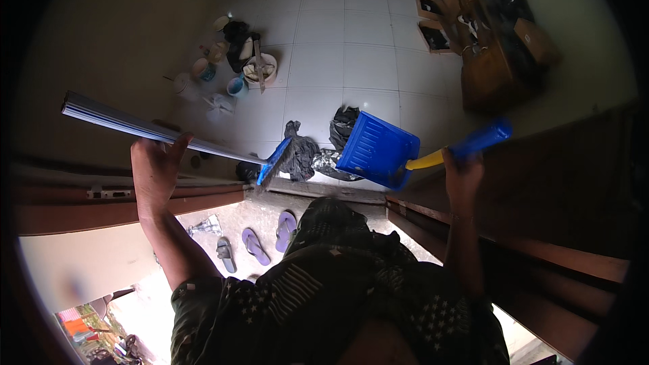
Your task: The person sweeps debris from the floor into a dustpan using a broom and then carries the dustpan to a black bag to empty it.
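Observation:
My left hand [154,167] is closed round the striped grey handle of a broom [216,149], at the left. The broom's blue head, with dark bristles, is low over the floor beside a crumpled black plastic bag [303,155]. On the right, my right hand [465,174] grips the yellow and blue handle of a blue dustpan [380,151]. The dustpan is tilted, its ribbed inside visible, with its lip next to another black bag [343,125] and a black-and-white patterned piece [328,161]. Whether the dustpan touches the floor I cannot tell.
A pail [270,71], a blue cup [236,86] and other containers stand along the left wall. Open boxes [433,34] and a wooden cabinet [487,78] are at the right. Purple slippers [286,228] lie beyond the door sill [365,195]; a brown door [534,250] is at the right.

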Available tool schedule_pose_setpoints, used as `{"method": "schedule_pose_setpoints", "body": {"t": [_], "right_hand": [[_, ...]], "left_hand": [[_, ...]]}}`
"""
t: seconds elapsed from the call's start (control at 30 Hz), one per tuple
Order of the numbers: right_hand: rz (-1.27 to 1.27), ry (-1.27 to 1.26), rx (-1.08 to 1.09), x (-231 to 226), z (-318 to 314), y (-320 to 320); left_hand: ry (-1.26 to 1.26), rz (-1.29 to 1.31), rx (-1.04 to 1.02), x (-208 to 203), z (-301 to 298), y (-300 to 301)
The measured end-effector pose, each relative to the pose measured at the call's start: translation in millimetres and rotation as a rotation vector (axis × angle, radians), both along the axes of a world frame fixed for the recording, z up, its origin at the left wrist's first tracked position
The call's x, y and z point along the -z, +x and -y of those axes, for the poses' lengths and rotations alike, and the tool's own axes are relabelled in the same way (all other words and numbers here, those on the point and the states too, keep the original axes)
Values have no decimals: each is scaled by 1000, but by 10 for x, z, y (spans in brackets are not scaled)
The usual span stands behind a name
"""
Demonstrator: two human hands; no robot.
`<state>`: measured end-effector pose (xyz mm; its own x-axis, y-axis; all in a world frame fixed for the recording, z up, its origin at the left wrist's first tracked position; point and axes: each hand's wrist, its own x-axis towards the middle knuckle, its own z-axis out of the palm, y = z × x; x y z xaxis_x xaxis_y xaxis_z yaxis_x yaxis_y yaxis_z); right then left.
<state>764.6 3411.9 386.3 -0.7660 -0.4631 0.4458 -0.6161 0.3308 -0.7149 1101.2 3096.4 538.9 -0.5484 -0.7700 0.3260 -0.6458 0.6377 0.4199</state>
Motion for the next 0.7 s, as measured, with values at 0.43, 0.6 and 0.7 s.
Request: {"method": "schedule_pose_setpoints", "body": {"t": [0.43, 0.6, 0.7], "right_hand": [[-88, -80, 177, -228, 41, -70], [-287, 7, 246, -425, 64, -171], [7, -340, 225, -423, 111, -165]], "left_hand": [[-17, 1, 170, 133, 212, -419], [0, -92, 231, 186, 425, -912], [-27, -43, 224, 320, 654, -1107]]}}
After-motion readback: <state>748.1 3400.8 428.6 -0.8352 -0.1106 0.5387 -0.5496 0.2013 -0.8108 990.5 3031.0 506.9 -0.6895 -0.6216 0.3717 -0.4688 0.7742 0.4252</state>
